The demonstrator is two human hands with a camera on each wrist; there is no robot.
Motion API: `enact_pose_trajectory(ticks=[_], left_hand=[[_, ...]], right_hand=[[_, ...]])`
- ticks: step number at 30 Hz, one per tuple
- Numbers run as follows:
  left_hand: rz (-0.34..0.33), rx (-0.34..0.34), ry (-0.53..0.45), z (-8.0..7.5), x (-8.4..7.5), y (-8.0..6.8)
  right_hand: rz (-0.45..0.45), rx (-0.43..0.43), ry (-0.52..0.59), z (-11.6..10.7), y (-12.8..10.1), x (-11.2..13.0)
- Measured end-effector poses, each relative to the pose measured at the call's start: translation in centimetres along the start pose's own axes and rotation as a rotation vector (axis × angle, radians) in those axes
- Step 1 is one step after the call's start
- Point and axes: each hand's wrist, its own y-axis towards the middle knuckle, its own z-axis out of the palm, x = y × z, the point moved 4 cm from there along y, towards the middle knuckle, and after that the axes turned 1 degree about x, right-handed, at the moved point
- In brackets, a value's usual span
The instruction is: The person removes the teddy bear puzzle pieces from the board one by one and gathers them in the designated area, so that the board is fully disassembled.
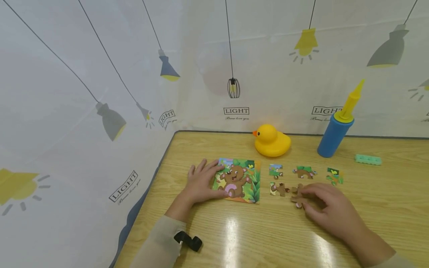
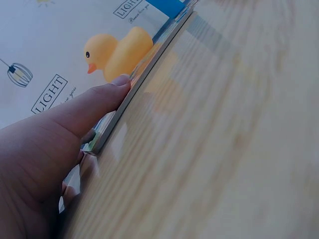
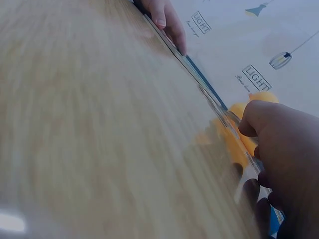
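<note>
Tabletop [image 1: 335,230]: wood, carries everything.
Pump [image 1: 336,128]: blue and yellow, upright at the back.
Duck [image 1: 271,141]: yellow, behind the board.
Board [image 1: 238,180]: bear picture, flat; left hand [image 1: 201,182] rests on its left edge, fingers spread.
Right hand [image 1: 330,210]: grip pinching brown piece [image 1: 299,200].
Loose pieces [image 1: 304,172]: right of board.

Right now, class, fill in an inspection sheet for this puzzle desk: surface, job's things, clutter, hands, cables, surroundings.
Surface: wooden table, glossy with glare.
Job's things: bear puzzle board; four loose pieces lying apart to its right, such as green piece; brown piece.
Clutter: rubber duck, blue pump, green block.
Hands: left hand rests on the board's edge; right hand touches the brown piece.
Cables: nothing seen.
Surroundings: lamp-print curtain.
</note>
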Motion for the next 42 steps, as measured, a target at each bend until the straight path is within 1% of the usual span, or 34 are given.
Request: enact_pose_trajectory(ticks=[8, 12, 17, 23, 26, 31, 36, 40, 42], left_hand=[[0.003, -0.004, -0.01, -0.1, -0.1, -0.1], [0.005, -0.011, -0.001, -0.1, 0.0, -0.1], [0.014, -0.005, -0.006, 0.2, -0.2, 0.2], [0.007, -0.018, 0.009, -0.1, 0.0, 0.1], [0.013, -0.016, 0.002, 0.0, 0.0, 0.0], [0.006, -0.004, -0.006, 0.2, 0.2, -0.1], [-0.004, 0.0, -0.009, 0.3, 0.4, -0.1], [0.003, -0.001, -0.007, 0.3, 0.4, 0.1], [0.007, 0.003, -0.006, 0.3, 0.3, 0.2]], right_hand=[[0.025, 0.002, -0.057, -1.1, -0.9, -1.7], [0.017, 0.008, -0.078, -1.1, -1.0, -2.0], [0.026, -0.001, -0.108, -1.6, -1.0, -2.1], [0.076, 0.037, -0.09, -1.5, -0.4, -1.8], [0.085, 0.035, -0.073, -1.5, -0.3, -1.8], [0.044, -0.012, -0.073, -1.3, 0.2, -1.7], [-0.035, -0.067, -0.103, -0.8, 1.1, -1.3], [-0.095, -0.077, -0.135, -0.2, 1.5, -0.8], [-0.111, -0.071, -0.138, 0.2, 1.7, -0.5]])
